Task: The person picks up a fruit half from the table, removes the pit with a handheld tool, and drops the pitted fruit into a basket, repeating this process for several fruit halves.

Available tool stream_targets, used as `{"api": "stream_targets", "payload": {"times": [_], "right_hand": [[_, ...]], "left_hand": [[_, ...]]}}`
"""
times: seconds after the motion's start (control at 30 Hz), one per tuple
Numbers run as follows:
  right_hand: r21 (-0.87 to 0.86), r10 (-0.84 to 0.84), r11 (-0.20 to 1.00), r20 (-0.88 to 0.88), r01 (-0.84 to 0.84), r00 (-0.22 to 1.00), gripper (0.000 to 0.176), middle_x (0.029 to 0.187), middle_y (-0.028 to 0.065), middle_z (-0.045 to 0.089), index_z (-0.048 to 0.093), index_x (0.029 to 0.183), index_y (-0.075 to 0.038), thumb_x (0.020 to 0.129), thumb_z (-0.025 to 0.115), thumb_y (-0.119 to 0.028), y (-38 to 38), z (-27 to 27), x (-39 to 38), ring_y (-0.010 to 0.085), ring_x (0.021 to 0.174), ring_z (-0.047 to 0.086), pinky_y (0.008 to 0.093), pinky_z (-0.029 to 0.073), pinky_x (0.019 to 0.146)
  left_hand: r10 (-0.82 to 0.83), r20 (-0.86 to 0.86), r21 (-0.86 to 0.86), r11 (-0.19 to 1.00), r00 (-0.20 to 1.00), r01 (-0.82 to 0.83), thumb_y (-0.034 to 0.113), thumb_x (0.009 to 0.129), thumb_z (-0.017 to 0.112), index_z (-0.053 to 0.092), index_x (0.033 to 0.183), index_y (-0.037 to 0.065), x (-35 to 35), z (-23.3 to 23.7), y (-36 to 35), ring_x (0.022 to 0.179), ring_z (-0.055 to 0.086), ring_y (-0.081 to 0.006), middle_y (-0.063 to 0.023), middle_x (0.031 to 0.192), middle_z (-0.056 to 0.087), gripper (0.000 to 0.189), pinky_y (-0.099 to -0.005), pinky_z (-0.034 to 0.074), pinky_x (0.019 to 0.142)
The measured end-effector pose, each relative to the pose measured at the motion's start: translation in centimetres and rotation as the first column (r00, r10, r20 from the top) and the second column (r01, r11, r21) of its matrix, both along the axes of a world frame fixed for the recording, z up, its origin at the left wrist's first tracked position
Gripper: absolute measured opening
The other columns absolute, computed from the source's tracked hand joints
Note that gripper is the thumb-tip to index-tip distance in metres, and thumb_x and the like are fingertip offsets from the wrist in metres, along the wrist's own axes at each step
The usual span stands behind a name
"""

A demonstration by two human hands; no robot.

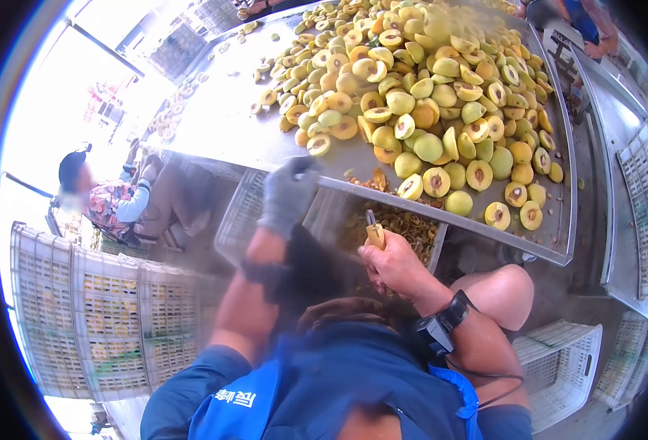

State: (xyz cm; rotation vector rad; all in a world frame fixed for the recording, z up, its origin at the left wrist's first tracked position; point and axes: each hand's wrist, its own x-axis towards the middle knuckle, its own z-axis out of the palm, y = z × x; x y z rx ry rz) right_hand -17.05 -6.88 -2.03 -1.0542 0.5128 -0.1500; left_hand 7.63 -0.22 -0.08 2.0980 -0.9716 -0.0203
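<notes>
My right hand (399, 265) is closed around the pale yellow handle of a small pitting knife (374, 233). Its short metal tip points up, toward the table's near edge. My left hand (289, 196), in a grey glove, is at that same edge, farther left. Motion blurs its fingers, so whether they hold anything does not show. Beyond both hands, a large heap of halved yellow-green stone fruit (419, 103) covers much of the metal table (225, 121). Brown pits sit in several of the halves.
Below the table edge, a container holds pits and scraps (408, 233), beside a plastic crate (237, 224). Stacked crates (111, 323) stand at left, and another white crate (558, 367) at lower right. A person (115, 198) sits at left; another person's arm (601, 33) shows at upper right.
</notes>
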Motion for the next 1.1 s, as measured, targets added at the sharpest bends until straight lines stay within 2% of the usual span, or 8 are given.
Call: {"api": "stream_targets", "payload": {"times": [0.13,0.23,0.37,0.57,0.7,0.83,1.03,1.1], "right_hand": [[-0.196,-0.169,0.964,0.08,0.182,0.982,0.013,0.06,0.0011,0.05,0.051,0.093,-0.007,0.102,0.058,-0.014,0.1,-1.6,0.3,0.0107,0.044,0.048,0.0288,0.041,0.041],[-0.212,-0.314,0.919,0.114,0.332,0.942,0.013,0.063,0.0002,0.051,0.052,0.094,-0.007,0.102,0.06,-0.013,0.0,-2.0,0.0,0.0096,0.045,0.048,0.0274,0.041,0.042],[-0.258,-0.368,0.882,0.148,0.395,0.918,0.012,0.066,-0.0016,0.051,0.052,0.094,-0.008,0.101,0.062,-0.012,-0.2,-2.8,-0.3,0.0083,0.047,0.048,0.0257,0.04,0.043],[-0.293,-0.354,0.875,0.15,0.384,0.923,0.012,0.067,-0.0025,0.052,0.053,0.095,-0.008,0.101,0.062,-0.011,-0.3,-2.6,-0.1,0.0075,0.048,0.049,0.0248,0.04,0.044],[-0.34,-0.393,0.849,0.107,0.404,0.914,0.007,0.067,-0.0018,0.054,0.056,0.098,-0.006,0.099,0.062,-0.009,-1.0,-3.4,-0.2,0.008,0.049,0.05,0.0249,0.04,0.044],[-0.352,-0.407,0.84,0.09,0.412,0.909,0.009,0.068,0.0006,0.057,0.059,0.103,-0.003,0.096,0.059,-0.009,-2.0,-2.3,-0.3,0.0099,0.049,0.052,0.0276,0.041,0.046],[-0.572,-0.439,0.717,0.075,0.399,0.895,0.017,0.07,0.0084,0.062,0.061,0.102,0.001,0.093,0.059,-0.013,-2.3,-3.1,0.1,0.0161,0.052,0.055,0.0347,0.045,0.053],[-0.666,-0.44,0.597,0.194,0.447,0.877,0.019,0.074,0.0117,0.064,0.06,0.104,0.002,0.093,0.058,-0.014,-2.1,-4.4,0.5,0.0201,0.058,0.061,0.0365,0.049,0.059]], "left_hand": [[-0.362,0.037,0.227,0.911,0.931,0.345,0.019,0.087,0.076,0.073,0.118,0.002,-4.8,-0.9,-6.7,0.096,0.075,-0.0249,-0.0163,0.105,0.077,0.035,-0.0344,0.059,0.087],[-0.457,-0.159,0.327,0.812,0.875,0.483,0.033,0.081,0.081,0.069,0.127,0.006,-6.5,-2.8,-10.4,0.101,0.073,-0.0365,-0.0197,0.108,0.075,0.054,-0.0437,0.057,0.091],[-0.517,-0.08,0.415,0.76,0.852,0.5,0.038,0.079,0.081,0.061,0.137,0.006,-7.8,-3.6,-12.2,0.108,0.07,-0.0401,-0.0227,0.113,0.074,0.069,-0.0466,0.056,0.093],[-0.499,-0.059,0.359,0.797,0.864,0.485,0.029,0.081,0.082,0.067,0.126,-0.001,-7.4,-3.8,-12.6,0.096,0.075,-0.0315,-0.0187,0.106,0.076,0.056,-0.0408,0.059,0.088],[-0.422,-0.677,-0.222,0.898,0.603,0.379,0.005,0.092,0.076,0.068,0.118,-0.006,-5.5,-2.8,-10.6,0.091,0.068,-0.0111,-0.0083,0.101,0.075,0.03,-0.0267,0.058,0.078],[-0.489,-0.717,-0.338,0.867,0.497,0.366,0.004,0.092,0.077,0.064,0.123,-0.007,-6.3,-0.7,-7.6,0.093,0.069,-0.0142,-0.0107,0.111,0.073,0.036,-0.0282,0.059,0.081],[-0.496,-0.637,-0.417,0.866,0.591,0.277,0.002,0.09,0.077,0.064,0.127,-0.008,-8.9,-0.4,-4.8,0.099,0.069,-0.0145,-0.0106,0.112,0.073,0.04,-0.0295,0.058,0.088],[-0.406,-0.545,-0.305,0.911,0.733,0.277,0.003,0.088,0.078,0.067,0.124,-0.006,-9.5,0.0,-4.0,0.1,0.07,-0.0146,-0.0109,0.112,0.074,0.038,-0.0297,0.058,0.088]]}}
